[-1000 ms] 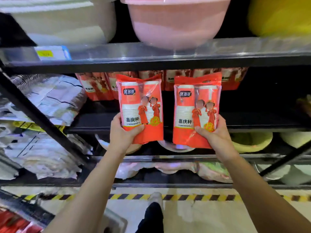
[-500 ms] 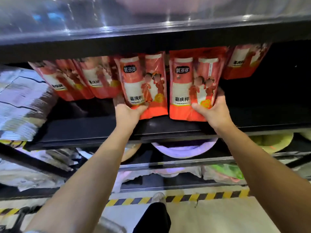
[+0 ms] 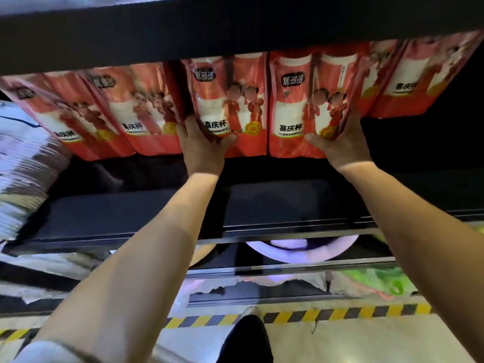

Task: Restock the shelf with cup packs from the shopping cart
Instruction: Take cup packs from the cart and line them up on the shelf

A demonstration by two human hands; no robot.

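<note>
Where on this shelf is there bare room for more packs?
The shelf board lies bare in front of the pack row, down to its front edge. Dark room opens right of the rightmost pack. Left of the left hand, packs overlap.

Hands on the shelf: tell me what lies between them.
Head view: between the left hand and right hand lie only the lower fronts of the left pack and right pack they grip, standing side by side.

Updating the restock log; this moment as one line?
step: shelving | left hand: grips left cup pack | right hand: grips right cup pack | packs: upright, side by side, in line with shelved packs
</note>
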